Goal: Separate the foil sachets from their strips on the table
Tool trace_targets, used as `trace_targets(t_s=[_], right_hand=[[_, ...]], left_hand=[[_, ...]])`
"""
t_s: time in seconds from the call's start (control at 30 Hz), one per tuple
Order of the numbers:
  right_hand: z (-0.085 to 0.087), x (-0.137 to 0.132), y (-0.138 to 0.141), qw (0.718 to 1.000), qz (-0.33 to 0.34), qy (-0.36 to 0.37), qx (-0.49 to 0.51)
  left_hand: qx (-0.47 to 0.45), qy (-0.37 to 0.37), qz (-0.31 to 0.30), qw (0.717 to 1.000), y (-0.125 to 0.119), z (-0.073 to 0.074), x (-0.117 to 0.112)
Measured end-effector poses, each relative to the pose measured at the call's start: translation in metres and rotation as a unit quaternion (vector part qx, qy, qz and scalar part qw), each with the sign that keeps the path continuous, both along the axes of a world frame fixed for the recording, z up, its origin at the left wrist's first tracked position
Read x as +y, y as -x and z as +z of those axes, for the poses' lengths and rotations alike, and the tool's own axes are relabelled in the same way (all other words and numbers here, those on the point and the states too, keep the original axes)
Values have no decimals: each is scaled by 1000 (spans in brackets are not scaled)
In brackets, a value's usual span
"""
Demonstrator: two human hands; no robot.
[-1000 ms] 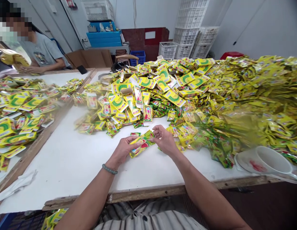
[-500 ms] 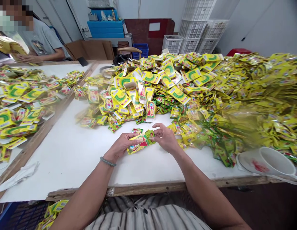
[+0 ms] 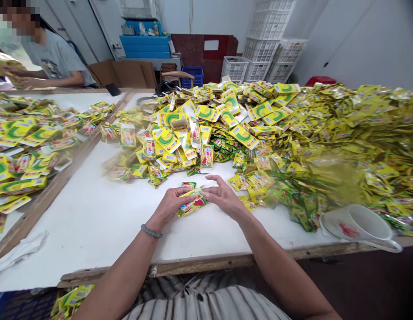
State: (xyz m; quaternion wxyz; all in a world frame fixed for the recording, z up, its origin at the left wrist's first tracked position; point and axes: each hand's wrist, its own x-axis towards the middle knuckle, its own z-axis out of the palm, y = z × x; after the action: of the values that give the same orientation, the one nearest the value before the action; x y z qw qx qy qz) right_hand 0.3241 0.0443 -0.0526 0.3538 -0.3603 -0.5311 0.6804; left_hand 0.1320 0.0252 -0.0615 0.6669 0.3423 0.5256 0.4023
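Observation:
My left hand (image 3: 171,205) and my right hand (image 3: 222,198) meet over the white table (image 3: 93,222), both closed on a small stack of yellow-green sachets (image 3: 193,203) held between them. The left fingers curl under the stack's near end; the right thumb and fingers pinch its far end. One loose sachet (image 3: 188,184) lies just beyond the hands. A big heap of the same yellow sachets (image 3: 293,129) covers the table's far and right parts.
A white plastic scoop (image 3: 359,224) lies at the table's right front edge. Another person (image 3: 46,62) sits at the neighbouring table on the left, which also bears sachets (image 3: 22,146). White crates (image 3: 269,44) are stacked at the back wall.
My right hand has slid closer to the left one, pushing the sachets together into a shorter stack. The view has shifted slightly.

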Motion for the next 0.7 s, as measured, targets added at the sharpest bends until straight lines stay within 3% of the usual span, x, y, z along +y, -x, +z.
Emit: trace_targets(t_s=[0.17,0.37,0.6,0.7], right_hand=[[-2,-3,9,998,16,-38,-49],[-9,-4,13,999,8,-13,-33],[4,-32,9,978,-39,-121,-164],[5,-36,6,973,-29,-132,-186]], left_hand=[[-20,24,11,999,-1,4,-4],[-36,39,-58,997,5,8,-7],[4,36,-70,997,2,13,-10],[5,45,-63,997,0,12,-15]])
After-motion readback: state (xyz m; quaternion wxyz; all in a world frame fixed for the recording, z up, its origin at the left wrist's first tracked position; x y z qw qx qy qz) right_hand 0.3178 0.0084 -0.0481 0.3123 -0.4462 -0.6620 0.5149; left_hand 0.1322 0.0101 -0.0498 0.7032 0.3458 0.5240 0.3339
